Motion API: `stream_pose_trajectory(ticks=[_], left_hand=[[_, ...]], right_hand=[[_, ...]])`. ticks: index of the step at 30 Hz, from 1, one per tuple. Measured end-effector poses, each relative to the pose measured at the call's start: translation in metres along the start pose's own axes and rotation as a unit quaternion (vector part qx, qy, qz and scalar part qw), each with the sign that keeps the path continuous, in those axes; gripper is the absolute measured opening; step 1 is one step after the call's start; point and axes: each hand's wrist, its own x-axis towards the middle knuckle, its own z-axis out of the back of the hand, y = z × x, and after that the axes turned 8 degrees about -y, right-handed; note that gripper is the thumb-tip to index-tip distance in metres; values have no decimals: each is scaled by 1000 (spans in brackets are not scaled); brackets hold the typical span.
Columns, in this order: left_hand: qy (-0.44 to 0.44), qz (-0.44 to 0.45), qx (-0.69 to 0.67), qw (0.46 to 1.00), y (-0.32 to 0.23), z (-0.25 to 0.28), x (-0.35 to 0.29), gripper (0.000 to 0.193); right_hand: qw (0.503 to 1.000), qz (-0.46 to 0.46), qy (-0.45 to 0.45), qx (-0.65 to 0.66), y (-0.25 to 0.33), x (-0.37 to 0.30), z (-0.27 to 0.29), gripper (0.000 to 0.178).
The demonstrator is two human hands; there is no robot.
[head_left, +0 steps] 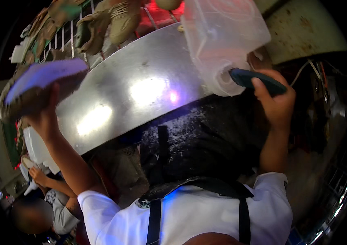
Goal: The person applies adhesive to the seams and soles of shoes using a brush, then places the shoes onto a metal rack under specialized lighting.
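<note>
On the left, my left hand (45,118) grips a shoe (43,81) from below and holds it up over the metal table's end. The shoe's upper is brownish, and its pale sole shines violet under the light. My right hand (277,100) is closed around a dark teal brush (263,83). The brush's bristle end is at the round mouth of a translucent plastic jug (226,36), which lies on its side at the table's right. Whether the bristles touch liquid inside cannot be seen.
A shiny metal table (112,96) curves across in front of me. Beyond it, several tan shoes (124,22) rest on a rack of metal bars with red light below. A co-worker's hand (39,176) holds a shoe at lower left. Cables (318,71) hang at right.
</note>
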Motion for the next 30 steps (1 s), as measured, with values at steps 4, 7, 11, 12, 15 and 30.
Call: stream_pose_trajectory(ticks=[4,7,11,12,15,30], left_hand=[[83,16,-23,996,-28,-18,-69,82],[188,-66,38,979,-37,-39,-102,68],[332,-67,-7,941,-69,-37,-85,63],[340,-87,-8,936,-70,-35,-83,63],[314,-154,41,936,-67,-29,-81,65],[147,354,-571,726,-111,-24,-158,67]], right_hand=[[994,-66,84,-13,12,-2,-5,23],[976,-197,66,70,12,2,-2,23],[982,53,175,49,-10,13,-2,21],[982,0,180,56,-7,15,1,21],[971,-120,183,91,-5,22,2,21],[915,-281,-2,290,-26,-29,17,21]])
